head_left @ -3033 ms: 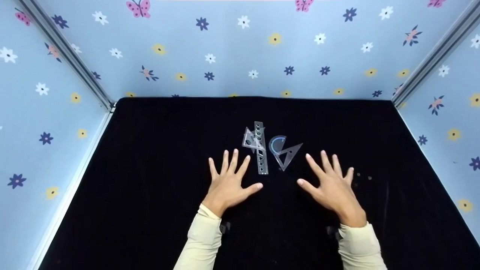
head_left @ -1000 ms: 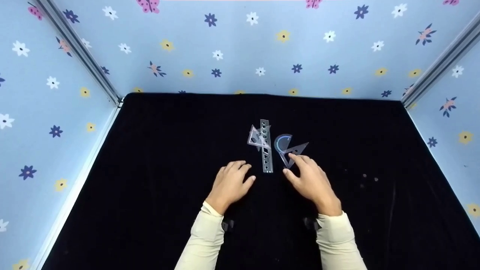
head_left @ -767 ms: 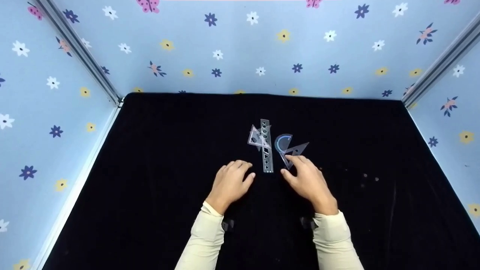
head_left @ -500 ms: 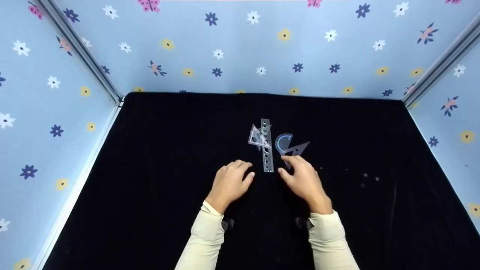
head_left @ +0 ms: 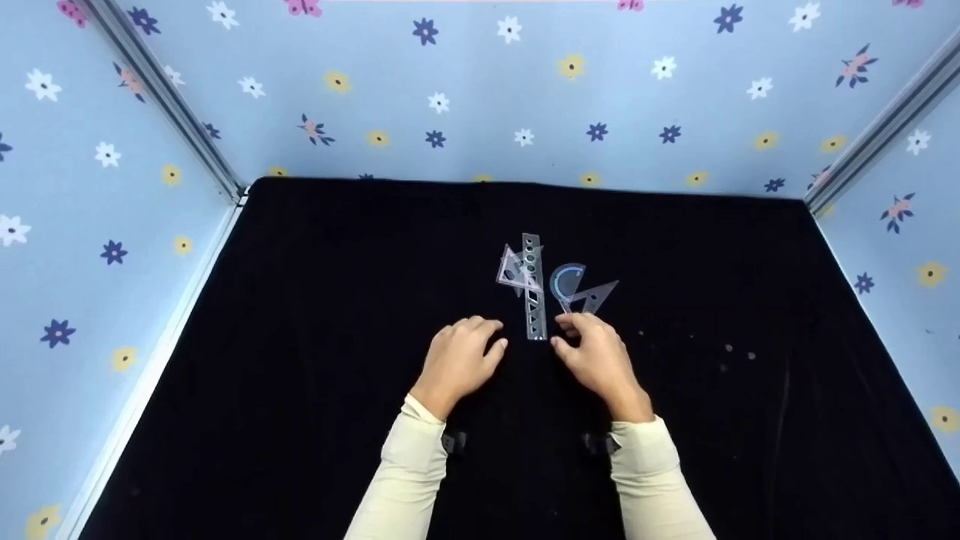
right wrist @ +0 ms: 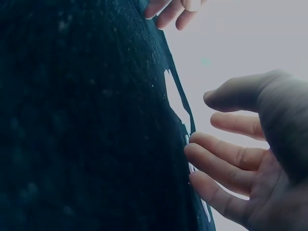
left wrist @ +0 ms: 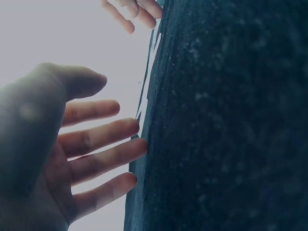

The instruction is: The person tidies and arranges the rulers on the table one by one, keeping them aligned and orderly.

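A clear ruler (head_left: 533,324) with cut-out shapes lies lengthwise on the black cloth in the head view. At its left it overlaps clear set squares (head_left: 508,276). Right of it, a protractor (head_left: 564,282) with a blue arc meets another set square (head_left: 602,292). My left hand (head_left: 459,361) is left of the ruler's near end, its fingers loosely bent and holding nothing. My right hand (head_left: 600,361) is close to the ruler's near end on the right, its fingers covering the near corner of the right set square. Both wrist views show a gap between thumb and fingers.
Black cloth (head_left: 337,360) covers the table. Blue flowered walls (head_left: 480,90) stand at the back and sides, with metal posts (head_left: 161,97) at the corners. Several small pale specks (head_left: 729,348) lie on the cloth to the right.
Both hands had their fingers spread wide at first; they have since relaxed and come inward. The right hand has kept sliding left across the right set square towards the ruler. The left hand has lately stayed still.
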